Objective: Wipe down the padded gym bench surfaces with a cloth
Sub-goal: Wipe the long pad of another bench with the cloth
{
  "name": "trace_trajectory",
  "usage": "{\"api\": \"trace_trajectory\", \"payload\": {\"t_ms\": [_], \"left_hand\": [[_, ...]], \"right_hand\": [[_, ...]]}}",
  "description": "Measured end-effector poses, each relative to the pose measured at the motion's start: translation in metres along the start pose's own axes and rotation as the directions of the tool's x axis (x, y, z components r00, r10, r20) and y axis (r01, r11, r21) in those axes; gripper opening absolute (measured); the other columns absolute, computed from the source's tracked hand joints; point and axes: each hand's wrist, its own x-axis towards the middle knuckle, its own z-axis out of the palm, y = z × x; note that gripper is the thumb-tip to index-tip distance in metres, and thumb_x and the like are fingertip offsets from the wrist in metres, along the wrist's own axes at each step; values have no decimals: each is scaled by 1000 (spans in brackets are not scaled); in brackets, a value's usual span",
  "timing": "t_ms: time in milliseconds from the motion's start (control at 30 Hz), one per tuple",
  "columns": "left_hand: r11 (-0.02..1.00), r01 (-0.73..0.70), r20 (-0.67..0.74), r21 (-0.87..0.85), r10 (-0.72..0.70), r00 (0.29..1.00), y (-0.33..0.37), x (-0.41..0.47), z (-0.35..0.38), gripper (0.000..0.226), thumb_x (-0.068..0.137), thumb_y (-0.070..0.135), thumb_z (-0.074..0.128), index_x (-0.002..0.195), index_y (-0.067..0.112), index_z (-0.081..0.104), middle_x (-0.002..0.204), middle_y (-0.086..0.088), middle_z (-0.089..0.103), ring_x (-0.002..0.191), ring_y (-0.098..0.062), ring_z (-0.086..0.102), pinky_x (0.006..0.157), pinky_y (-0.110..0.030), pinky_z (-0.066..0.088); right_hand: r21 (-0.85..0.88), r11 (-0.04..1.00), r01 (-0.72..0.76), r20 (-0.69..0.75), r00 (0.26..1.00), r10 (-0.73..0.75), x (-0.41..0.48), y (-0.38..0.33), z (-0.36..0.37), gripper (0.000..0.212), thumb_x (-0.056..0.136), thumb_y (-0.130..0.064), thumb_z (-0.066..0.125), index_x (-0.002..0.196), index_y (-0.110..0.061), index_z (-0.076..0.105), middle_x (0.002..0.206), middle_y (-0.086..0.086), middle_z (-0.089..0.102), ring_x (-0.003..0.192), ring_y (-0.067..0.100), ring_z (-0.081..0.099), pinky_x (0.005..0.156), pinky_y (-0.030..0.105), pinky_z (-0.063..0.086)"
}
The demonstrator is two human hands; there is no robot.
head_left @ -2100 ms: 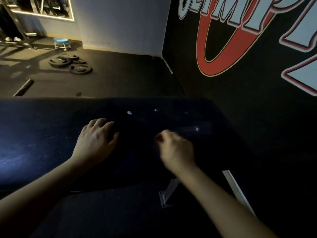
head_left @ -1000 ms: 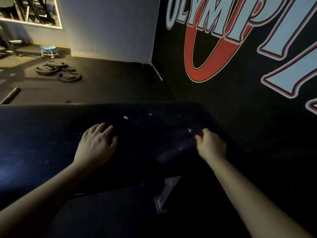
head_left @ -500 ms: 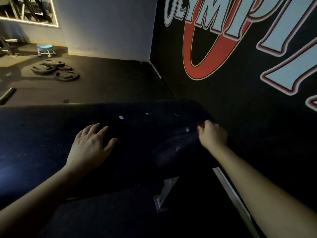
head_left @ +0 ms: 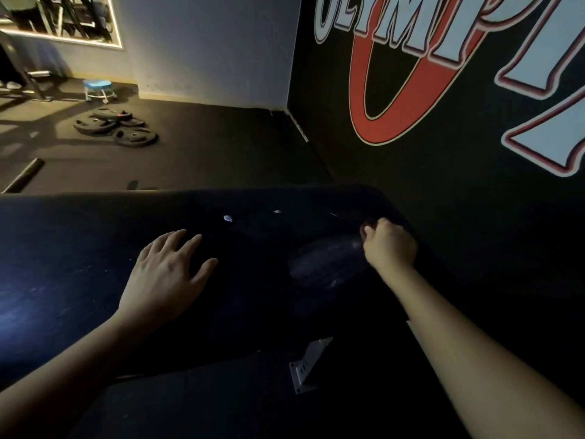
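The black padded bench (head_left: pixel 79 248) runs across the view from the left edge to a rounded right end. My left hand (head_left: pixel 164 274) rests flat on the pad near its middle, fingers spread. My right hand (head_left: pixel 389 245) is at the pad's right end, its fingers curled round a dark cloth (head_left: pixel 368 224). Only a small bit of the cloth shows at the fingertips in the dim light. A pale damp streak (head_left: pixel 323 261) lies on the pad just left of that hand. Small white nicks (head_left: pixel 227 218) mark the pad's far side.
A black wall with a red and white logo (head_left: pixel 411 90) stands close behind the bench's right end. A white metal bracket (head_left: pixel 308 362) sticks out below the pad. Weight plates (head_left: pixel 117 126), a blue stool (head_left: pixel 96 88) and a dark bar (head_left: pixel 23 175) lie on the floor beyond.
My right hand has slid from the middle of the pad to its right end, leaving a damp streak behind it. My left hand has stayed flat on the pad.
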Motion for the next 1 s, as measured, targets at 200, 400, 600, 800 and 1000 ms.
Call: {"api": "trace_trajectory", "payload": {"t_ms": [200,400,600,800,1000], "left_hand": [[1000,-5,24,-20,6,1000,0,0,-4,84,89,75,26,157,27,38,163,-5,34,153,-24,26,124,-47,23],[1000,-4,24,-22,5,1000,1,-1,-5,86,88,75,24,156,26,39,163,-6,35,152,-25,28,124,-47,25],[1000,5,35,8,-5,999,1,2,-3,86,87,76,23,156,27,38,162,-6,34,152,-25,27,124,-48,26],[1000,4,20,11,-5,1000,-2,1,-1,81,90,75,25,156,28,39,162,-4,35,151,-24,28,123,-47,27],[1000,-10,7,2,10,1000,-2,2,0,80,91,74,27,154,27,42,160,-6,38,149,-26,30,122,-49,27]], "right_hand": [[126,882,454,58,884,-463,-92,-43,13,27,102,-41,52,100,-16,60,96,8,71,87,31,69,67,36,44],[13,999,53,-25,998,-52,1,1,7,29,103,-37,51,109,-10,59,111,17,70,101,38,67,74,39,45],[199,856,478,-3,873,-487,-106,-22,11,24,100,-39,57,89,-18,57,83,7,70,74,32,68,59,35,40],[46,996,83,-58,995,-80,11,-3,21,28,103,-38,51,106,-12,59,106,15,71,97,37,68,72,39,45],[271,856,441,55,880,-471,-92,-67,22,22,100,-39,56,100,-18,60,94,5,71,85,29,68,67,36,46]]}}
